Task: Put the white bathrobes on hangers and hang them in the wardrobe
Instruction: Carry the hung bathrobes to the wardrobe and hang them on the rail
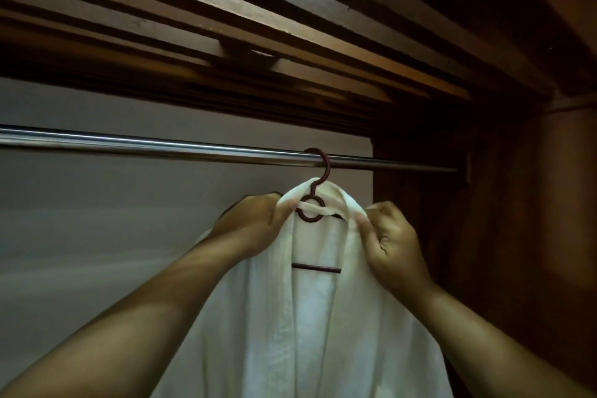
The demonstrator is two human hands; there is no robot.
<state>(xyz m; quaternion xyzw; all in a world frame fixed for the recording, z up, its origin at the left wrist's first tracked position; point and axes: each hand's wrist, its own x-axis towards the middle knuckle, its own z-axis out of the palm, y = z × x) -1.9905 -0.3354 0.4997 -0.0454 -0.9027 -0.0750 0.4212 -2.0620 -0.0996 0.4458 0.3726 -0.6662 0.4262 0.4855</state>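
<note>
A white bathrobe [310,326] hangs on a dark hanger [324,168] hooked over the wardrobe's metal rail [161,143] near its right end. The left grip [258,223] pinches the collar beside the hanger's ring, and the right grip [392,244] pinches the opposite lapel.

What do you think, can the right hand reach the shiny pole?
Probably yes. The right hand, pinching the bathrobe collar, sits just below the pole, with only open air between them.
</note>
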